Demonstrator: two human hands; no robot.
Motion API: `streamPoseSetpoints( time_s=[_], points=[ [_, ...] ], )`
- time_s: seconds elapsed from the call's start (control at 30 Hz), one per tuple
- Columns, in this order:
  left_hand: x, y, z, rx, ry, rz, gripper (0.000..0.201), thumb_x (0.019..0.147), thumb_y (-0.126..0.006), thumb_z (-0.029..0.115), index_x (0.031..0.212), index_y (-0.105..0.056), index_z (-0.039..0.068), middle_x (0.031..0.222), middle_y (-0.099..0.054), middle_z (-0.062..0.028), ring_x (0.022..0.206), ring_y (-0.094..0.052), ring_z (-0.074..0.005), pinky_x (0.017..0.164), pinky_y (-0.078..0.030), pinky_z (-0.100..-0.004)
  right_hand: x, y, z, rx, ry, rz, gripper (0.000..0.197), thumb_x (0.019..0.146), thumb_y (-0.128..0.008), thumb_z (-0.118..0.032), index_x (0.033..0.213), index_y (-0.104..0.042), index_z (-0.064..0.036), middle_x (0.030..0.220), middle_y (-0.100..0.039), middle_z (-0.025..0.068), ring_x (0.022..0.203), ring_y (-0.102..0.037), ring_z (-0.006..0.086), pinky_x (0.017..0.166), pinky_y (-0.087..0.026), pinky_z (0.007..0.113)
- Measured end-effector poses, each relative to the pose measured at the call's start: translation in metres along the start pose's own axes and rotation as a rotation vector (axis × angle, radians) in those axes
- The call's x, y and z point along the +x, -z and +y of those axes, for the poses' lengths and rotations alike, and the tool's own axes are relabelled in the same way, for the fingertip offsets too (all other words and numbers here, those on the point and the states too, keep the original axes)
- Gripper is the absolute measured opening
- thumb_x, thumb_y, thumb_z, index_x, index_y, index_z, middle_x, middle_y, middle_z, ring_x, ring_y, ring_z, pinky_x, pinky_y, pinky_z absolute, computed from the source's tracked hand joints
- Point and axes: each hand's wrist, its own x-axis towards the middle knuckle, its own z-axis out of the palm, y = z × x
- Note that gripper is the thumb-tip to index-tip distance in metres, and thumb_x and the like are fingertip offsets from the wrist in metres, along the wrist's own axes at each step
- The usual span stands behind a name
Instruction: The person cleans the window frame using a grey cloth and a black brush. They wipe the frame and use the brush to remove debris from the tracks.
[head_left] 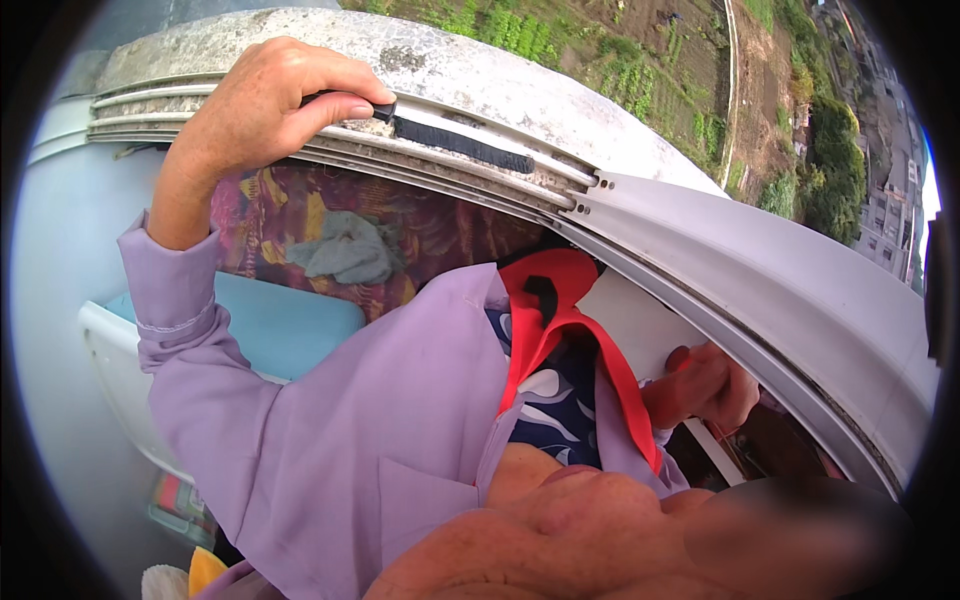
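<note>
Along the grimy window track [155, 105], we look to be on the brushing step; next move probably calls for sliding the bristles along the groove, pressed flat. Our left hand [260, 105] pinches one end of the black brush [463, 146], thumb against fingers, no gap. Brush lies in the track, just right of those fingers. Further right, below the white frame [800, 260], our right hand [710, 388] is curled; can't tell if it's gripping anything.

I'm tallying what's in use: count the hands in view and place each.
2: the left hand at upper left, gripping a black brush on the window track; the right hand at right, curled beside the frame. No others show.
</note>
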Motion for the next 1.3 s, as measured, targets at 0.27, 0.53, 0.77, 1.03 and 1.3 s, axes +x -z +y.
streamPoseSetpoints(
  time_s=[0.27, 0.53, 0.77, 1.03, 1.3],
  points=[
    [0.019, -0.023, 0.014, 0.201, -0.050, 0.004, 0.013, 0.081, -0.066, 0.014, 0.092, -0.071, 0.011, 0.070, -0.059, -0.0069, 0.063, -0.058, -0.0273, 0.054, -0.041, -0.0373, 0.002, 0.000, 0.004, 0.014, 0.029, -0.046, 0.018, 0.084, -0.054, -0.009, 0.081, -0.065, 0.0047, 0.047, -0.055, 0.0085, 0.040, -0.052, 0.0146, 0.042, -0.041, 0.025],
    [0.037, -0.049, 0.014, 0.278, -0.167, 0.028, 0.019, 0.079, -0.065, 0.013, 0.097, -0.070, 0.019, 0.069, -0.053, -0.0042, 0.062, -0.057, -0.0247, 0.050, -0.040, -0.0364, 0.004, -0.001, -0.002, -0.013, -0.012, -0.062, 0.017, 0.079, -0.052, -0.004, 0.072, -0.064, 0.0052, 0.048, -0.056, 0.0085, 0.042, -0.052, 0.0132, 0.043, -0.040, 0.022],
    [0.043, -0.076, 0.014, 0.297, -0.242, 0.085, 0.033, 0.071, -0.063, 0.011, 0.102, -0.067, 0.023, 0.073, -0.051, -0.0005, 0.062, -0.059, -0.0206, 0.048, -0.042, -0.0364, 0.002, 0.000, 0.001, 0.016, 0.018, -0.051, 0.016, 0.079, -0.053, -0.004, 0.082, -0.066, 0.0057, 0.048, -0.056, 0.0091, 0.041, -0.052, 0.0131, 0.044, -0.042, 0.023],
    [0.048, -0.059, 0.051, 0.486, -0.105, -0.075, 0.022, 0.077, -0.064, 0.015, 0.098, -0.066, 0.020, 0.075, -0.055, -0.0025, 0.065, -0.061, -0.0220, 0.049, -0.043, -0.0374, 0.005, 0.001, 0.007, 0.012, 0.073, -0.104, 0.016, 0.079, -0.053, 0.000, 0.086, -0.066, 0.0062, 0.048, -0.056, 0.0096, 0.041, -0.052, 0.0138, 0.045, -0.043, 0.023],
    [-0.006, -0.004, 0.023, 0.383, 0.015, 0.011, 0.013, 0.080, -0.067, 0.014, 0.092, -0.072, 0.013, 0.064, -0.051, -0.0048, 0.057, -0.054, -0.0239, 0.049, -0.037, -0.0363, -0.020, 0.011, 0.043, 0.029, -0.032, 0.039, 0.017, 0.079, -0.053, 0.002, 0.087, -0.066, 0.0058, 0.048, -0.056, 0.0094, 0.042, -0.052, 0.0139, 0.045, -0.043, 0.023]
  ],
)
